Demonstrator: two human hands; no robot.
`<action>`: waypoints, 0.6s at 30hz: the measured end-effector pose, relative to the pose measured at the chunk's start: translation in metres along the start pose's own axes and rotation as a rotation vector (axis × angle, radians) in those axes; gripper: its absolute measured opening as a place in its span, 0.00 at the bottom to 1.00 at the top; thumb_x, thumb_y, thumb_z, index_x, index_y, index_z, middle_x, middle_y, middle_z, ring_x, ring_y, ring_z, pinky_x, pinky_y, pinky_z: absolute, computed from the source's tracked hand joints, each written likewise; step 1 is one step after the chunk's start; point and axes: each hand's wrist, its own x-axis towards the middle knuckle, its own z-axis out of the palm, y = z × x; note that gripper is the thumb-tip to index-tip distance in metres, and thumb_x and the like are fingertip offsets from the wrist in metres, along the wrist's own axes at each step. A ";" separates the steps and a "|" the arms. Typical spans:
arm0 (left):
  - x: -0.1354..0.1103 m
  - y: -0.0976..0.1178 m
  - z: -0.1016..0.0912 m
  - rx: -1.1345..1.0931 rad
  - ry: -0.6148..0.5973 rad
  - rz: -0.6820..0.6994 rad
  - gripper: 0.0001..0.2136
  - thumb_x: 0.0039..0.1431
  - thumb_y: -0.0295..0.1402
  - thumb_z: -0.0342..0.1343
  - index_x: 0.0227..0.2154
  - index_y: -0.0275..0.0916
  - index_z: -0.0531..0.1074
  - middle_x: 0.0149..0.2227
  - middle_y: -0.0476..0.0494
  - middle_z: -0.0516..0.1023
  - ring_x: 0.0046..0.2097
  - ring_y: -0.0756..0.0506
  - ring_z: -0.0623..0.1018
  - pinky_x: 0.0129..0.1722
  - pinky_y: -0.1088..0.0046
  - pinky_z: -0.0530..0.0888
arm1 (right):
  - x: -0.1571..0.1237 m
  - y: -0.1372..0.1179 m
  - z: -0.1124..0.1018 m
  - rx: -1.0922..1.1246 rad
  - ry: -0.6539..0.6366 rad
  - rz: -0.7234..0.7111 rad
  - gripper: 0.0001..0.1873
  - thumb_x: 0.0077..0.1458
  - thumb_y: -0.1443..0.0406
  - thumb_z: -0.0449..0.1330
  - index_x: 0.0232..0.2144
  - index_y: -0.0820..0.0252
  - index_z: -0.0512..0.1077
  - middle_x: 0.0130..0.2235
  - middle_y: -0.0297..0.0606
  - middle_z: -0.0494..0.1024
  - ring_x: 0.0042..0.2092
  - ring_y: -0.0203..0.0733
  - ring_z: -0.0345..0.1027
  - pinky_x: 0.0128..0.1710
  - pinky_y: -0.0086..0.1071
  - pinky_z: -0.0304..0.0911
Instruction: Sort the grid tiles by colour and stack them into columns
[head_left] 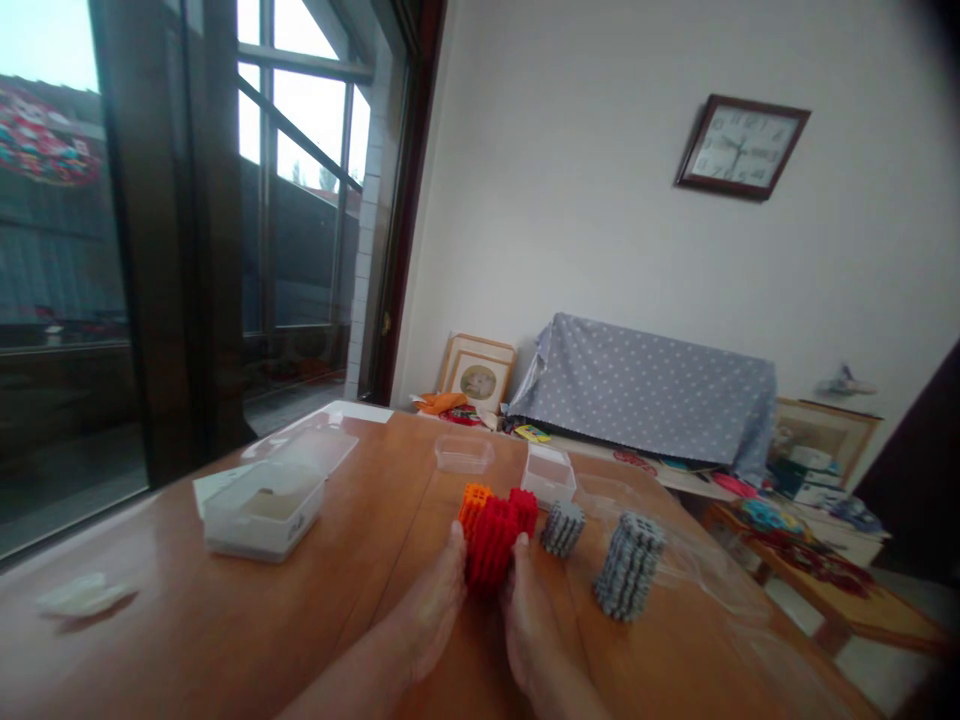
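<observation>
A stack of red interlocking plastic building pieces (491,548) stands upright on the wooden table in the middle of the head view. My left hand (442,600) presses along its left side, and my right hand (525,615) along its right, so the stack is held between them. Both hands have straight fingers; the far fingers are partly hidden. Just behind it are an orange stack (474,505) at the left and a smaller red stack (524,510) at the right. To the right of my right hand stand a short grey stack (562,528) and a taller grey stack (630,567).
On the wooden table (247,630), an open clear plastic box (255,543) sits left. Farther back are a shallow clear tray (464,457) and a small clear box (547,475). Crumpled clear plastic (697,570) lies right; a pale packet (86,597) lies far left.
</observation>
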 end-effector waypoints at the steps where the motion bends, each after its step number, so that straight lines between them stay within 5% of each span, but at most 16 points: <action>1: 0.000 0.000 0.000 0.001 -0.004 -0.002 0.37 0.64 0.59 0.39 0.69 0.42 0.54 0.72 0.47 0.42 0.72 0.43 0.34 0.71 0.57 0.37 | -0.001 -0.001 0.000 0.011 -0.008 0.020 0.29 0.57 0.43 0.57 0.51 0.53 0.77 0.56 0.38 0.78 0.65 0.45 0.62 0.66 0.43 0.51; 7: 0.000 -0.002 0.001 0.005 -0.023 0.036 0.35 0.66 0.58 0.37 0.68 0.42 0.57 0.72 0.48 0.43 0.72 0.44 0.36 0.71 0.59 0.35 | -0.004 -0.003 0.002 0.055 -0.062 0.070 0.30 0.58 0.43 0.56 0.54 0.53 0.75 0.59 0.37 0.75 0.67 0.43 0.58 0.68 0.41 0.46; 18: 0.000 -0.009 -0.005 0.054 -0.094 0.133 0.35 0.66 0.57 0.39 0.67 0.38 0.58 0.71 0.43 0.50 0.73 0.45 0.47 0.71 0.62 0.43 | -0.016 -0.015 -0.002 0.142 -0.120 0.078 0.28 0.58 0.45 0.57 0.52 0.55 0.75 0.57 0.40 0.77 0.61 0.50 0.66 0.62 0.44 0.60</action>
